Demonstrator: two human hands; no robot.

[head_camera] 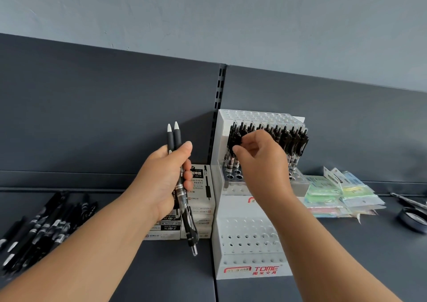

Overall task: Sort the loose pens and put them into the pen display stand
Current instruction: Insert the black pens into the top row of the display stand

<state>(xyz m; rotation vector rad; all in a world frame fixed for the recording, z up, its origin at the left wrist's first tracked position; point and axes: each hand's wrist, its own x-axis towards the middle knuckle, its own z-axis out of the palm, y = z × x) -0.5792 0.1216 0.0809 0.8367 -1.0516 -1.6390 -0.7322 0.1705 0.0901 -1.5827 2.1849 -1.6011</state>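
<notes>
The pens (177, 140) look light, stiff and slick, so pinch each by its rubber grip. Your left hand (166, 174) curls round a few, tips up. Your right hand (261, 156) pinches one at the display stand (249, 241) — more lie loose on the shelf (161, 278), left.

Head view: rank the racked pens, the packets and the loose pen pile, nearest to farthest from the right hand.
1. Racked pens: at the right hand, in the stand.
2. Packets: on the shelf, to its right.
3. Loose pen pile: far left.
</notes>
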